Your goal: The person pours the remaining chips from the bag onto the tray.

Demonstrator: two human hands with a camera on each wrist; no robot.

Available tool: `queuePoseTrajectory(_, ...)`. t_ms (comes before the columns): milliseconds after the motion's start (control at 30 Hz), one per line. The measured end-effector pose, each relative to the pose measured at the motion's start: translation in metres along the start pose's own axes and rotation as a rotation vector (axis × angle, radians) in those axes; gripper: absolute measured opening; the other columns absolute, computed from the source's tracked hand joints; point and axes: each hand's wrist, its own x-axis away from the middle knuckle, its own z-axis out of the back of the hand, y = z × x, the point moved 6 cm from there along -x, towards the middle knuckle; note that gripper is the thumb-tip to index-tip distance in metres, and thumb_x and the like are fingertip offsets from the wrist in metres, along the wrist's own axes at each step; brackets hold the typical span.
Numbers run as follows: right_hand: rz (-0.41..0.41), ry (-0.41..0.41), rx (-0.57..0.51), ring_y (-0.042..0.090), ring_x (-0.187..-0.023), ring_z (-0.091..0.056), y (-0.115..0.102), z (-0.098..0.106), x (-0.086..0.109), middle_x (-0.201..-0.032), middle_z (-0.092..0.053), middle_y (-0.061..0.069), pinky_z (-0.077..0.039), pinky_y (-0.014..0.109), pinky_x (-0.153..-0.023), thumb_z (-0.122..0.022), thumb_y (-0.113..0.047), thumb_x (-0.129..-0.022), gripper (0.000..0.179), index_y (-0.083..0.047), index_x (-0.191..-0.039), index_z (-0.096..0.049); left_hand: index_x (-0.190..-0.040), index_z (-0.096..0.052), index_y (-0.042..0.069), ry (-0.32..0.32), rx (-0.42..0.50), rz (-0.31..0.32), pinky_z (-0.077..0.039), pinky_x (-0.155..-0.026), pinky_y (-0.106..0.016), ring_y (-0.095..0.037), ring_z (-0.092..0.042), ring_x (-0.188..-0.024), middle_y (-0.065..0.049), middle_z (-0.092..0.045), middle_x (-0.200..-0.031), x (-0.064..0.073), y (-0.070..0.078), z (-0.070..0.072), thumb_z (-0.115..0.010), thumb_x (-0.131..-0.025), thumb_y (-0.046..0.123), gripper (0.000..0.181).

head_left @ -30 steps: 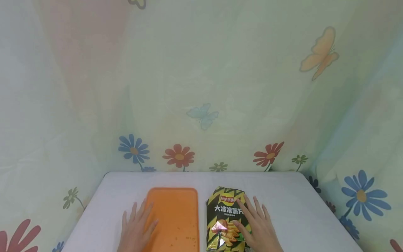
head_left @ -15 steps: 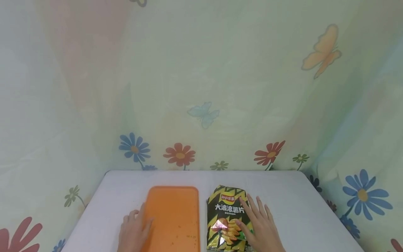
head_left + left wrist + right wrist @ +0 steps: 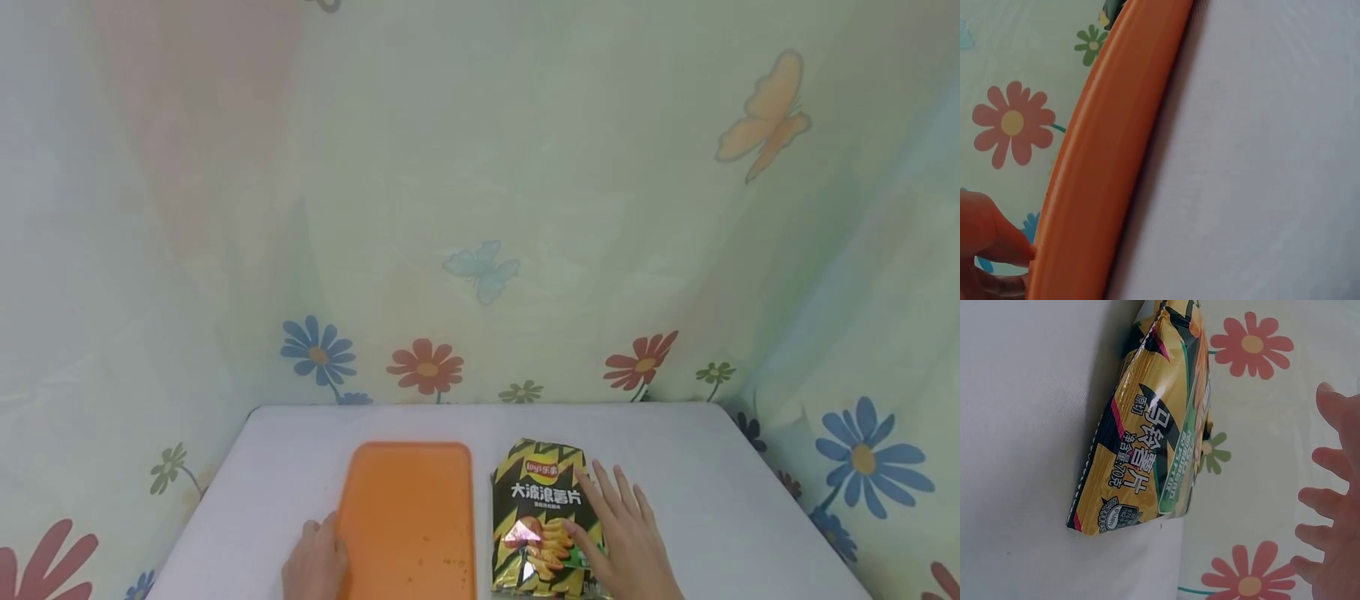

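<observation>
A flat orange tray (image 3: 408, 517) with a low rim lies left of centre on the white table. At its left edge my left hand (image 3: 315, 562) has curled fingers and grips the rim. The left wrist view shows a thumb and finger of that hand (image 3: 994, 240) at the edge, with the tray's side wall (image 3: 1097, 156) alongside. To the right lies a black and yellow bag of potato chips (image 3: 536, 500), face up. My right hand (image 3: 630, 542) is spread over the bag's right side. In the right wrist view its straight fingers (image 3: 1329, 503) stand apart from the chip bag (image 3: 1154, 425).
The white-covered table (image 3: 697, 467) extends on both sides of the tray and bag. A pale curtain (image 3: 480, 167) with flowers and butterflies encloses the back and sides. A narrow strip of table separates the tray from the bag.
My left hand has drawn back slightly, and its spread fingers have curled onto the tray's left edge. The right hand has shifted a little to the right, still spread over the bag.
</observation>
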Motion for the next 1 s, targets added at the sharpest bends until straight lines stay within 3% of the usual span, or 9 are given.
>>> queuePoseTrajectory(233, 0.012, 0.043, 0.002, 0.052, -0.14, -0.042, -0.001, 0.001, 0.001, -0.156, -0.047, 0.022, -0.033, 0.071, -0.109, -0.078, -0.042, -0.088, 0.074, -0.007, -0.148, -0.053, -0.129, -0.062, -0.007, -0.024, -0.018, 0.009, -0.05, -0.061, -0.04, -0.025, -0.058, -0.072, -0.014, -0.059, -0.084, 0.0, -0.004, 0.001, -0.061, -0.092, 0.0, 0.037)
queuePoseTrajectory(433, -0.032, 0.039, -0.016, 0.052, -0.134, -0.049, 0.002, 0.002, 0.0, -0.153, -0.048, 0.026, -0.042, 0.072, -0.1, -0.081, -0.043, -0.086, 0.083, -0.005, -0.151, -0.046, -0.128, -0.062, -0.006, -0.041, -0.007, 0.0, -0.054, -0.066, -0.046, -0.029, -0.063, -0.077, -0.015, -0.063, -0.087, -0.001, -0.006, 0.001, -0.061, -0.092, 0.001, 0.037)
queuePoseTrajectory(800, -0.333, -0.142, -0.226, 0.056, -0.133, -0.047, 0.018, -0.014, 0.008, -0.153, -0.043, 0.033, -0.041, 0.071, -0.103, -0.074, -0.047, -0.092, 0.086, 0.002, -0.153, -0.038, -0.126, -0.063, -0.006, 0.022, -0.002, -0.03, -0.055, -0.065, -0.049, -0.036, -0.066, -0.078, -0.017, -0.065, -0.088, 0.002, -0.01, -0.001, -0.062, -0.092, 0.001, 0.035)
queuePoseTrajectory(1000, -0.469, -0.218, -0.29, 0.054, -0.122, -0.057, 0.028, -0.033, 0.014, -0.146, -0.048, 0.036, -0.049, 0.066, -0.096, -0.072, -0.049, -0.093, 0.086, 0.005, -0.151, -0.038, -0.129, -0.062, -0.006, 0.021, 0.003, -0.024, -0.049, -0.059, -0.039, -0.026, -0.06, -0.069, -0.014, -0.062, -0.084, 0.0, -0.01, -0.002, -0.061, -0.094, 0.001, 0.036)
